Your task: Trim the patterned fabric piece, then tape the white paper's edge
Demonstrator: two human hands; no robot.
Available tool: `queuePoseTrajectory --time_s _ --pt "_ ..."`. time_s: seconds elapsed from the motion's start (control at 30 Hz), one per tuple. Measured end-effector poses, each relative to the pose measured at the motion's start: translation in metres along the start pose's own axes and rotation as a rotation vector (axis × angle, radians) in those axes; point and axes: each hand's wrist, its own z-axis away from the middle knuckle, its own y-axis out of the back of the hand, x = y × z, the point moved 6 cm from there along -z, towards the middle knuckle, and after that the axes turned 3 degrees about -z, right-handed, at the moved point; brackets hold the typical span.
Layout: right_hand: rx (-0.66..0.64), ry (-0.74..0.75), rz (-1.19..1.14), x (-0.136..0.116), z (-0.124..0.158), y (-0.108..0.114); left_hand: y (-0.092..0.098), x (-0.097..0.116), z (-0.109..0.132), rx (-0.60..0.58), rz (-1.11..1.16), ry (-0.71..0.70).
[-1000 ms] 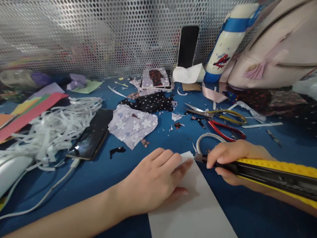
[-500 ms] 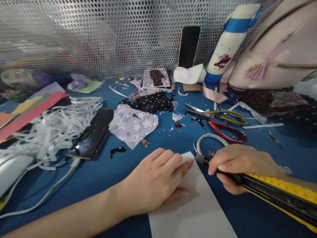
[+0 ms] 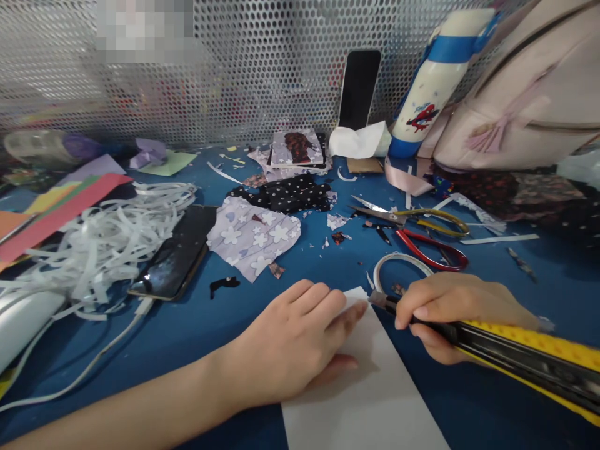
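My left hand (image 3: 304, 337) lies on a sheet of white paper (image 3: 370, 400), index finger stretched toward its far edge and thumb apart, pressing it to the table. In my right hand (image 3: 462, 312) is a large yellow-and-black utility knife (image 3: 525, 356), fingers wrapped around its front part. The knife's metal tip touches or nearly touches the paper's far right corner, close to my left fingertip. Just beyond that tip curves a white paper strip (image 3: 398, 257). Scissors with yellow handles (image 3: 435, 220) and a red-handled tool (image 3: 434, 251) lie past my right hand.
On the left are shredded white strips (image 3: 98, 250), a phone (image 3: 175, 256) with a cable, and coloured paper (image 3: 60, 212). Fabric pieces (image 3: 255, 234) lie ahead. A bottle (image 3: 429, 94), an upright phone (image 3: 360, 87) and a pink bag (image 3: 529, 94) stand before a perforated metal panel (image 3: 262, 62).
Both hands, the paper and the knife stay almost where they were. The knife's rear end has tipped slightly in view. A blurred patch now appears behind the panel at upper left.
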Motion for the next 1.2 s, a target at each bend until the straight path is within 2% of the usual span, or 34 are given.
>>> queuePoseTrajectory --time_s 0.07,0.13,0.23,0.27,0.3,0.4,0.53,0.83,1.2 --pt "-0.087 0.113 0.05 -0.008 -0.003 -0.003 -0.001 0.0 0.0 0.001 -0.003 -0.002" --pt "-0.226 0.098 0.043 -0.009 -0.004 -0.01 -0.001 0.0 0.0 0.008 0.001 -0.003" --pt "-0.048 0.003 0.082 -0.005 -0.005 -0.002 -0.001 -0.001 -0.001 0.016 0.005 0.006" --pt "-0.009 0.021 0.076 -0.007 -0.004 0.0 -0.001 -0.001 -0.001 0.013 0.004 0.007" --pt "-0.062 0.013 0.086 -0.006 -0.004 -0.004 -0.001 -0.001 -0.002 0.011 0.002 0.006" --pt "-0.209 0.139 0.129 -0.013 -0.003 -0.011 -0.001 -0.001 -0.002 -0.002 -0.008 0.004" --pt "-0.28 0.275 0.152 -0.024 -0.004 -0.014 0.0 -0.001 -0.002 0.003 -0.037 0.014" --pt "-0.164 0.297 0.188 -0.025 -0.003 -0.009 0.001 0.002 -0.004 0.004 -0.076 0.008" --pt "-0.135 0.263 0.158 -0.024 0.001 -0.008 0.001 -0.001 -0.005 0.001 -0.057 0.011"
